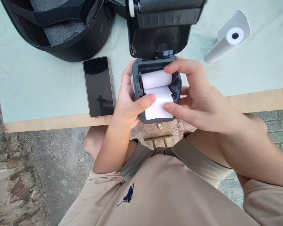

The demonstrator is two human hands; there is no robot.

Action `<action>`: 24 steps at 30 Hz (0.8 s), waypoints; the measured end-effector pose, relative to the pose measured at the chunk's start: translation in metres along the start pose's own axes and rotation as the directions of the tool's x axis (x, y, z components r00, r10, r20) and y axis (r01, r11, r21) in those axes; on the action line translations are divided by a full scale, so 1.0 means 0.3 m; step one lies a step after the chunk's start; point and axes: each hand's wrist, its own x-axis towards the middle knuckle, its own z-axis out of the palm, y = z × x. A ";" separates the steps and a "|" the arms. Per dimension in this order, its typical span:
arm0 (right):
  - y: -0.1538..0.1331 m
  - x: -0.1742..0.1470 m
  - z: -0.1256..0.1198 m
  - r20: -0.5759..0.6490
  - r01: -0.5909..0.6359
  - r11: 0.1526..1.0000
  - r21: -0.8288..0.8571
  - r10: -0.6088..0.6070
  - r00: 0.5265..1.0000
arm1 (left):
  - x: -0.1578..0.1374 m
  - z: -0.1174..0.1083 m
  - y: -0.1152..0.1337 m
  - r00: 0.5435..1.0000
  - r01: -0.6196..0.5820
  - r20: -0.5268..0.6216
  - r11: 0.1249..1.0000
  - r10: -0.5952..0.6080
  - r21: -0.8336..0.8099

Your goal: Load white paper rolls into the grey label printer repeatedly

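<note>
A dark grey portable receipt printer [137, 91] is held over the table's front edge, its black lid [159, 40] swung up and away from me. Inside its bay lies a white paper roll [155, 79], with a loose paper strip pulled toward me over the front. My left hand [129, 103] wraps the printer's left side, its thumb pressing on the strip. On the right side, my right hand [198, 94] has its index fingertip at the roll's right end and its thumb on the strip; its other fingers are against the printer's side.
A smartphone [99, 86] lies left of the printer near the table edge. Behind it stands an open black zip case [85, 44] with grey foam. A larger, partly unrolled white paper roll [220, 47] lies at the right on the pale green tablecloth [42, 84].
</note>
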 end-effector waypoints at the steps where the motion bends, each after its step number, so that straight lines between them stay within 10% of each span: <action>1: 0.001 0.002 0.006 0.004 -0.013 0.998 0.054 0.013 1.000 | -0.002 0.000 0.000 1.000 0.008 -0.009 1.000 -0.008 -0.007; 24: 0.013 0.019 0.033 0.011 -0.052 0.968 0.245 0.051 0.999 | -0.001 -0.018 -0.008 0.999 -0.036 0.029 0.997 0.038 -0.070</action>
